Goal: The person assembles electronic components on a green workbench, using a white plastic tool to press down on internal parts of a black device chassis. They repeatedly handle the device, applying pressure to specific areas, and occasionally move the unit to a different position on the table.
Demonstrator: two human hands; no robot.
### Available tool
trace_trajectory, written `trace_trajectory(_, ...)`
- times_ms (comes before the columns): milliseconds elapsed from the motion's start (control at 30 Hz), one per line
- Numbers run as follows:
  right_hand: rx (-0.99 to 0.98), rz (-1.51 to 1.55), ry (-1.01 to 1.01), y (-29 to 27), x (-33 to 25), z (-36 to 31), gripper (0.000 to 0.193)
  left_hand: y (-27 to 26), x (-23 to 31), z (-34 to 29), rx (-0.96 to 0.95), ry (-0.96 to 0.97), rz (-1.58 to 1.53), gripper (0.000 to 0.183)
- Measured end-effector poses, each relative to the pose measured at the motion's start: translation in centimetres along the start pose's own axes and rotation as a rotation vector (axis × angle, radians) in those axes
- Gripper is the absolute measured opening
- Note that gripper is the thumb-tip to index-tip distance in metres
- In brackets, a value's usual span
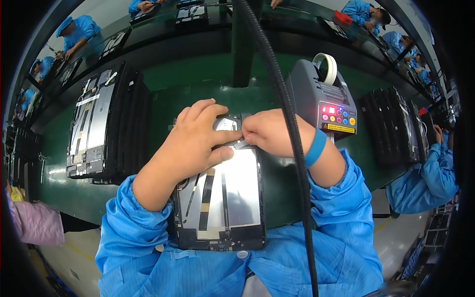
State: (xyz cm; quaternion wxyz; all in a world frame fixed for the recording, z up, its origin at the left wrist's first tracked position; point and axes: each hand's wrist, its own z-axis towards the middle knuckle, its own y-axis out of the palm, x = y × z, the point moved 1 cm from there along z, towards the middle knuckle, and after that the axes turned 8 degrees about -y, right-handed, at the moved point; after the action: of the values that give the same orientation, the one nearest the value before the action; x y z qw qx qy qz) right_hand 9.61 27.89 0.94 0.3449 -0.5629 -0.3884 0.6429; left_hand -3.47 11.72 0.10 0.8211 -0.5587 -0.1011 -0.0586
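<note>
An opened tablet (242, 188) lies in front of me, its silver battery plates, dark flex cables and black frame showing. My left hand (198, 136) rests over its upper left part with the fingers spread, the index finger reaching toward the right hand. At the tablet's upper right edge is my right hand (274, 131), thumb and fingers pinched together. A small grey strip (241, 144) shows just under the right fingertips. Whether the pinch holds that strip is hidden by the fingers. A blue band (315, 147) circles my right wrist.
Stacked opened tablets (94, 123) stand at left, and another stack (391, 126) at right. A grey tape dispenser (321, 99) with lit buttons sits beyond my right hand. One black braided cable (292, 133) hangs across the view. People in blue work at surrounding benches.
</note>
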Motion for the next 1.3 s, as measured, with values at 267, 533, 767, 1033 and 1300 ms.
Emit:
trace_trajectory(267, -0.101, -0.094, -0.014, -0.7, 0.2, 1.2, 0.024, 0.4, 0.5, 0.1, 0.007, -0.109, -0.025, 0.025)
trace_trajectory(533, 0.023, 0.096, 0.217, 0.2, 0.9, 1.0, 0.029, 1.2, 1.1, 0.8, 0.019, -0.23, -0.027, 0.017)
trace_trajectory(767, 0.581, 0.815, 0.624, 5.8, 1.2, -2.9, 0.049, -0.2, 1.5, 0.3, 0.134, -0.15, -0.004, 0.049)
trace_trajectory(1033, 0.409, 0.634, 0.195, 11.5, -8.3, -9.8, 0.092, -0.9, 3.6, -14.3, -0.069, -0.534, -0.946, 0.1)
trace_trajectory(1300, 0.444, 0.802, -0.089, 5.0, -13.0, -3.0, 0.093, -7.7, 2.8, -14.2, 0.244, -0.572, -1.063, 0.108)
